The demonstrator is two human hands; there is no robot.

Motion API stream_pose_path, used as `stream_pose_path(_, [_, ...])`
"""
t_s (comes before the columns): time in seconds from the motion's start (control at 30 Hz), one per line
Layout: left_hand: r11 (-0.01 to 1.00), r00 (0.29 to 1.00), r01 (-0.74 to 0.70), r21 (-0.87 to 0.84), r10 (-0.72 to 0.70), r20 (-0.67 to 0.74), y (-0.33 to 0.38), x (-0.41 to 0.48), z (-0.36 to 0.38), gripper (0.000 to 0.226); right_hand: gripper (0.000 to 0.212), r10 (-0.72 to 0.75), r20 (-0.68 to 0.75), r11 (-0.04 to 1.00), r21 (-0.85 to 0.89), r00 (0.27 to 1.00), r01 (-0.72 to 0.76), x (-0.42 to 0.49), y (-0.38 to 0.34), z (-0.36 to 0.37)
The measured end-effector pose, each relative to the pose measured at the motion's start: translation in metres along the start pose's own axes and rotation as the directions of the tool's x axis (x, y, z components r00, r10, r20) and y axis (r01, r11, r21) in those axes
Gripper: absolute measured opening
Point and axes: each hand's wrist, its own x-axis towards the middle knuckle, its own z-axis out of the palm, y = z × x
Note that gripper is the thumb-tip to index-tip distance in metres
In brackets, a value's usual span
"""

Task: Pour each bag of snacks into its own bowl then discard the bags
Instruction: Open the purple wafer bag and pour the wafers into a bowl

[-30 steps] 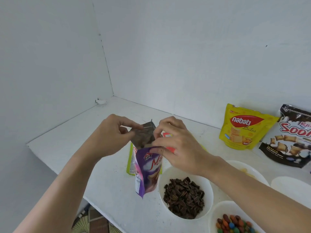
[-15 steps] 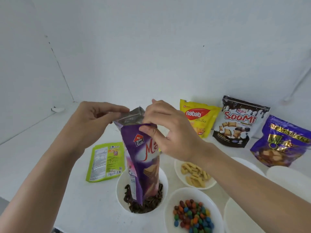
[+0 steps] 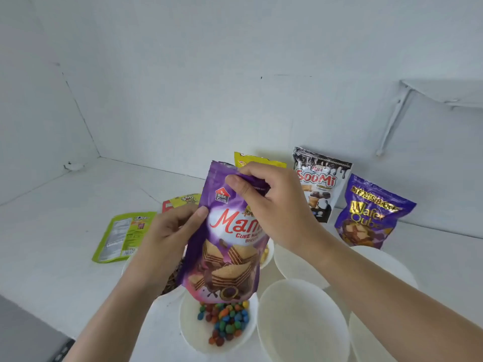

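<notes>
Near the front edge of the bench (image 3: 57, 278): candy bowl (image 3: 198, 335), already filled, with empty bowl (image 3: 300, 325) just beside it. Above both, upright and off the bench: purple wafer bag (image 3: 227, 257), gripped along its side by left hand (image 3: 167, 236), pinched at the top by right hand (image 3: 274, 207). Could burst on a hard tear and drop wafers among the candies. At the back edge: Soomi bag (image 3: 318, 184), standing.

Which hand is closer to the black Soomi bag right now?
Right. The right hand pinches the top of the purple Mami bag, just beside the black Soomi bag; the left hand grips the Mami bag's opposite edge, farther away.
</notes>
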Motion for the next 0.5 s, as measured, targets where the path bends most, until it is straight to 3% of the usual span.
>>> stream_pose_path(0.1, [0.991, 0.993, 0.111, -0.081, -0.114, -0.03, -0.002, -0.018, 0.017, 0.034, 0.026, 0.02, 0.019, 0.999, 0.041, 1.0, -0.021, -0.02, 0.0, -0.013])
stream_pose_path(0.23, [1.0, 0.989, -0.003, -0.019, 0.0, -0.148, -0.006, -0.043, 0.036, 0.012, 0.032, 0.07, -0.018, 0.995, 0.077, 0.997, -0.068, -0.032, 0.001, -0.031])
stream_pose_path(0.4, [0.978, 0.99, -0.096, 0.186, 0.113, -0.083, -0.019, -0.073, 0.039, 0.033, 0.037, 0.088, -0.096, 0.99, 0.116, 0.992, -0.077, -0.035, 0.001, -0.048])
stream_pose_path(0.5, [0.983, 0.985, -0.115, 0.144, 0.132, -0.112, -0.026, -0.087, 0.045, 0.032, 0.038, 0.135, -0.142, 0.984, 0.136, 0.981, -0.115, -0.037, 0.002, -0.054])
